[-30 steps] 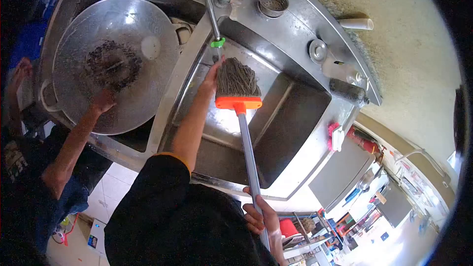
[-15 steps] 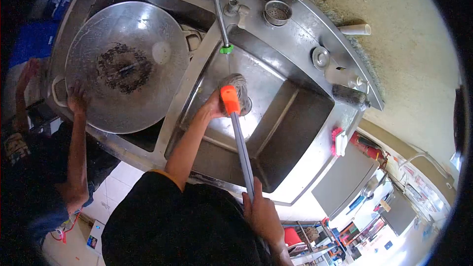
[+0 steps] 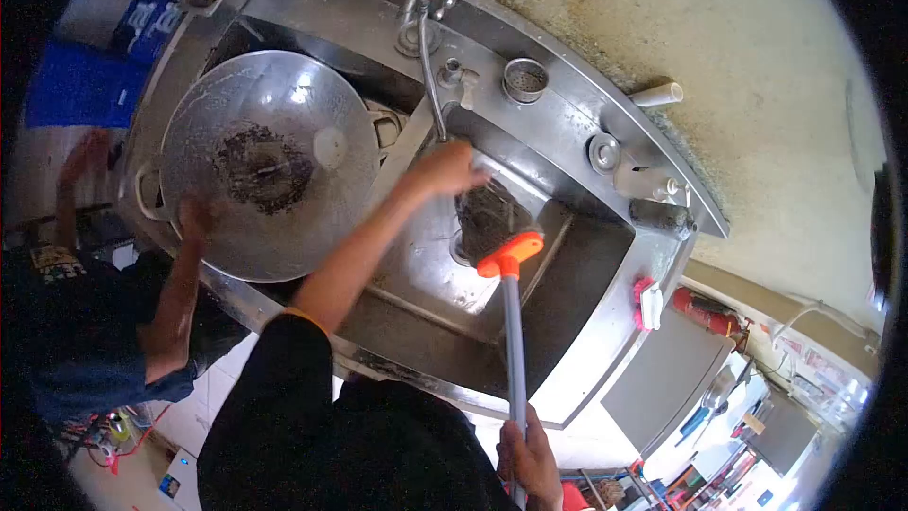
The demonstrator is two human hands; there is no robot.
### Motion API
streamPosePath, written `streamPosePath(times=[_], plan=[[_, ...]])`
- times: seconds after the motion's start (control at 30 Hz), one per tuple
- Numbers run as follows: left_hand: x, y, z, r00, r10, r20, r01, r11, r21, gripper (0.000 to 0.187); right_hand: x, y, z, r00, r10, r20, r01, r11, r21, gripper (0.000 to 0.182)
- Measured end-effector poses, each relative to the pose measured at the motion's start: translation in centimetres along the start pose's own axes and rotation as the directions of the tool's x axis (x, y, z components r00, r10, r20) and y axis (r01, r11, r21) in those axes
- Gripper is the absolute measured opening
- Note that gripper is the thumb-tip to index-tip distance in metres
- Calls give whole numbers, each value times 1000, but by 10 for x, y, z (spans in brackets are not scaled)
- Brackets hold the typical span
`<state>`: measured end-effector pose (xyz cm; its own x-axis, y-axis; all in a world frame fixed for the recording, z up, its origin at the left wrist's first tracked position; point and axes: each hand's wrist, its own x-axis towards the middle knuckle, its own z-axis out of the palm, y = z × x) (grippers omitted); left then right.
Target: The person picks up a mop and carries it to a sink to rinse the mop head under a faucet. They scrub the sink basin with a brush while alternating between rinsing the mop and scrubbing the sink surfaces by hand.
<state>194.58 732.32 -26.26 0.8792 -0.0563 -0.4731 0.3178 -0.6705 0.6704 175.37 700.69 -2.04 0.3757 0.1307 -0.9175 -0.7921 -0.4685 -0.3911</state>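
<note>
My right hand (image 3: pixel 532 462) is wrapped round the lower part of a long grey handle (image 3: pixel 515 350). At its far end an orange head (image 3: pixel 512 255) is over the sink (image 3: pixel 416 308), with a dark, stringy mop-like bundle (image 3: pixel 492 218) beyond it. Near the end of the faucet spout (image 3: pixel 430 76), my left hand (image 3: pixel 445 170) is above the basin, just up and left of the bundle. Its fingers are blurred, and whether they touch the spout cannot be made out.
A large metal wok (image 3: pixel 322 218) with dark residue fills the left basin. A co-worker's hand (image 3: pixel 197 218) is at its near left side. Along the back ledge are a strainer (image 3: pixel 525 81) and a bottle (image 3: pixel 648 184). A pink-and-white brush (image 3: pixel 648 305) lies at the right.
My left hand has left the orange head and moved up toward the spout. The head and bundle have shifted right and down, and the bundle looks spread out. The co-worker's hand has moved over the wok.
</note>
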Motion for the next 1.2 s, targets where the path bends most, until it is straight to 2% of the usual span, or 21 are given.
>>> streamPosePath(times=[0.03, 0.07, 0.1, 0.13, 0.2, 0.3, 0.4, 0.5, 0.6, 0.67, 0.73, 0.8, 0.83, 0.87, 0.9, 0.93, 0.97, 1.03, 1.07, 1.13, 1.2], plan=[[-5, 18, -38, 955, 103, -277, -92, 994, 55, 31, -5, 2, -1, 999, 40, -10, -39, 994, 102, 41], [-8, 38, -84, 897, 173, -407, -134, 983, 122, 29, -7, 8, -4, 997, 75, -16, -72, 983, 168, 40], [5, 39, -110, 661, 369, -653, -60, 894, 444, 26, -9, 11, -7, 997, 73, -22, -69, 983, 173, 39], [19, 40, -140, 577, 496, -649, 150, 717, 681, 29, -11, 13, -9, 997, 69, -28, -63, 982, 180, 38], [25, 41, -179, 708, 474, -524, 360, 396, 845, 25, -14, 20, -11, 999, 24, -35, -15, 976, 216, 36], [37, 42, -195, 838, 451, -307, 264, 157, 952, 17, -13, 42, -18, 995, 11, -94, 10, 977, 213, 35], [48, 53, -193, 878, 389, -278, 282, 49, 958, 10, -13, 49, -24, 994, 41, -106, -11, 962, 272, 33], [57, 55, -191, 931, 264, -253, 264, -7, 964, 15, -12, 64, -32, 993, 40, -113, -2, 948, 318, 30], [53, 62, -203, 964, 246, -98, 130, -117, 985, 21, -13, 78, -34, 987, 87, -135, -29, 925, 380, 28], [77, 30, -228, 921, 385, 62, -38, -71, 997, 22, -12, 84, -35, 987, 89, -130, -34, 928, 371, 26], [77, 24, -237, 855, 504, 122, -102, -68, 992, 22, -8, 90, -37, 991, 60, -122, -9, 926, 378, 26], [54, 51, -225, 789, 606, 103, -62, -88, 994, 21, -4, 94, -41, 993, 57, -99, -20, 941, 338, 26], [39, 58, -198, 847, 517, -125, -17, 261, 965, 21, -3, 95, -41, 993, 74, -96, -38, 943, 332, 26], [21, 61, -165, 881, 354, -316, 65, 570, 819, 21, 0, 94, -42, 992, 86, -94, -51, 944, 325, 26], [11, 41, -128, 931, 233, -281, 7, 759, 651, 22, 3, 93, -41, 991, 94, -93, -59, 945, 321, 26], [-16, 50, -95, 970, 31, -243, 68, 918, 390, 32, 4, 90, -41, 996, 51, -70, -23, 937, 350, 26], [-17, 26, -60, 979, -85, -187, 133, 956, 260, 39, 9, 86, -41, 996, 64, -64, -38, 939, 343, 25], [-15, -18, 7, 801, -30, -598, 225, 940, 254, 51, 13, 80, -41, 993, 103, -59, -80, 946, 315, 25], [-14, -25, 20, 687, -131, -715, 305, 945, 121, 56, 15, 85, -41, 994, 86, -62, -66, 961, 269, 24], [-7, -31, 34, 393, -332, -857, 381, 907, -176, 66, 12, 85, -38, 993, 90, -73, -68, 964, 256, 25], [11, -45, 34, 322, -232, -918, 302, 944, -132, 65, 14, 93, -40, 995, 36, -89, -21, 986, 163, 27]])
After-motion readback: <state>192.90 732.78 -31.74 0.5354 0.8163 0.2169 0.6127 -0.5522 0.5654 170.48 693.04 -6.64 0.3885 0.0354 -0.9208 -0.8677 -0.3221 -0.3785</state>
